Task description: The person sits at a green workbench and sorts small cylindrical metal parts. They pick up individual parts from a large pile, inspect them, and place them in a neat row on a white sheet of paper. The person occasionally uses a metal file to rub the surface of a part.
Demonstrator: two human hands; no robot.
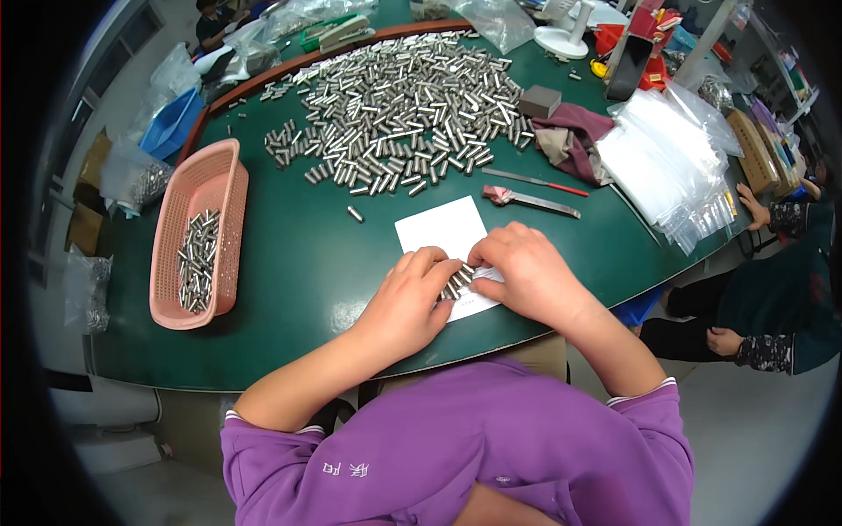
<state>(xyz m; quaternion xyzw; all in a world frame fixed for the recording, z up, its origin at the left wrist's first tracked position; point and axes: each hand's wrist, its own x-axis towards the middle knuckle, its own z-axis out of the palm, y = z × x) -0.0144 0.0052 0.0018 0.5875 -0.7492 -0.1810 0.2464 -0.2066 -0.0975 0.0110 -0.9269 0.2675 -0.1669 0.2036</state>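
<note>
My left hand and my right hand meet over a sheet of white paper near the table's front edge. A small row of short metal pins lies side by side between them. The left thumb and fingers close around one side of the row. On the other side, the curled right fingers press against the pins; part of their grip is hidden. Beyond the paper spreads a large heap of similar silver pins, and one loose pin rests apart from it.
At left on the green table, a pink plastic basket holds more pins. Right of the paper are a red-tipped metal tool, a strip-like tool, a grey block, a maroon cloth and clear bags. Another person is at right.
</note>
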